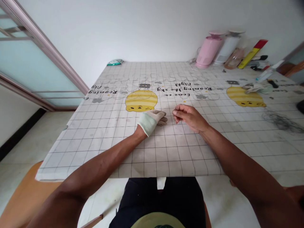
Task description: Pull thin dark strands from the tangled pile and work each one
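Observation:
My left hand (158, 117) wears a pale knitted glove with a light green cuff (147, 123). It rests low over the checked tablecloth (133, 148), beside a printed yellow bear balloon, its fingers bent and drawn together. Facing it across a small gap is my right hand (186, 115), bare, with thumb and fingers pinched. Whatever either hand may hold is too small or hidden to make out. Off to the right lies a tangle of thin dark wire or thread (283, 122). Beyond that, a pale crumpled glove-like item (260, 87) lies on the cloth.
At the back right stand a pink cylinder-shaped appliance (209, 50), a white one (226, 47), a bottle (234, 58) and a yellow and red box (253, 53). A green packet (115, 62) lies at the back left corner. An orange chair (30, 190) is beside the table.

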The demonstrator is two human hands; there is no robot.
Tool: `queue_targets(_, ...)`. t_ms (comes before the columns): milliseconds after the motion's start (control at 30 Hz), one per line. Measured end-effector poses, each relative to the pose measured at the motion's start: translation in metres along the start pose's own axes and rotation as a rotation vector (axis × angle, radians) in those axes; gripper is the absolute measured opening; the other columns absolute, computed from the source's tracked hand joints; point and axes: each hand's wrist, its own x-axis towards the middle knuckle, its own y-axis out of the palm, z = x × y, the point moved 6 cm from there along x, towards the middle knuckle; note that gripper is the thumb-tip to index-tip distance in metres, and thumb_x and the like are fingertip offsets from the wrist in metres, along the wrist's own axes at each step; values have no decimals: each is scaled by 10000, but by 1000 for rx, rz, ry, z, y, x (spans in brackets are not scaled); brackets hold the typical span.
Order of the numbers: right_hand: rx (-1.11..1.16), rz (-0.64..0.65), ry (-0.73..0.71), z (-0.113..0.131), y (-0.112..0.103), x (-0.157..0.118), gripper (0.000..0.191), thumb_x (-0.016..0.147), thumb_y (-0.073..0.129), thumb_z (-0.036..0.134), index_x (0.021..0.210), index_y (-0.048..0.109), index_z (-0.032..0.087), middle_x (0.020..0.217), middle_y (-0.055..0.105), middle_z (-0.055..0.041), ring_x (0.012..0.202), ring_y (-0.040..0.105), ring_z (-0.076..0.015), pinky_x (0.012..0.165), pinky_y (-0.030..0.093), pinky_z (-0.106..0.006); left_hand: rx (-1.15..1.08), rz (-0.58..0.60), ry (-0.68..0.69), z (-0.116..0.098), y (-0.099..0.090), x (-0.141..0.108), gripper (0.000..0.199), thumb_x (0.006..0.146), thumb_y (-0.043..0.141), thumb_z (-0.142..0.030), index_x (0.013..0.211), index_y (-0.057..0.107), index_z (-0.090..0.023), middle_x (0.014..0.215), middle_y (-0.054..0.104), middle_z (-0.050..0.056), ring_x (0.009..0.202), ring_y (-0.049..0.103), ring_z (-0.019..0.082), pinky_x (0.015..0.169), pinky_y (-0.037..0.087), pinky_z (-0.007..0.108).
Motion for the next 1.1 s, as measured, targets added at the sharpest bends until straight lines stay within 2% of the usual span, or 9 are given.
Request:
queue_targets(233,-10,18,1,-1,-5,-1,287,876,829,473,896,729,205,713,601,7,635,535,-134,657,528,-319,105,112,3,2,2,-1,166,982,676,-276,1032,754,-139,861,812,80,675,755,146,692,616,261)
queue_targets(400,19,73,54,-2,-3,-1,300,864,837,471,863,715,197,648,568,21,598,503,-129,605,501,-306,211,96,77,-6,3,-6,177,974,650,-262,1045,770,-153,876,812,66,732,763,145,731,610,249)
queue_targets(533,-27,117,50,-4,0,-2,295,865,831,479,854,729,202,630,561,29,589,504,-128,595,500,-299,389,65,166,-26,2,-16,214,960,645,-289,1088,788,-193,942,815,30,795,771,140,792,580,216)
queue_targets(667,-124,156,44,-8,7,-3,271,895,794,481,861,758,214,625,584,26,603,542,-138,616,506,-301,369,1,214,-41,-2,-22,312,984,612,-375,1176,778,-195,1011,812,35,822,771,142,785,564,201)
queue_targets(800,-250,140,56,-10,13,-5,290,894,786,505,849,763,219,646,602,20,608,556,-136,582,467,-288,332,16,202,-37,1,-17,235,956,641,-353,998,800,-186,897,789,23,771,738,124,706,550,180)
queue_targets(933,-367,109,21,-7,20,-7,326,901,773,527,787,720,226,623,554,26,568,504,-128,512,365,-280,254,13,140,-26,3,-10,183,925,674,-286,817,758,-165,767,752,24,722,707,115,661,547,181)
queue_targets(1033,-529,42,-81,-3,21,-9,342,935,741,517,742,690,239,612,535,24,549,443,-128,508,300,-301,244,-31,103,-23,1,-9,178,926,688,-280,798,733,-165,737,737,24,679,695,116,631,551,196)
queue_targets(1100,-624,9,-212,2,24,-11,350,953,733,491,712,669,245,643,568,10,583,460,-144,552,334,-321,245,-44,94,-24,-1,-9,191,937,687,-286,792,719,-167,737,732,25,640,677,111,605,539,203)
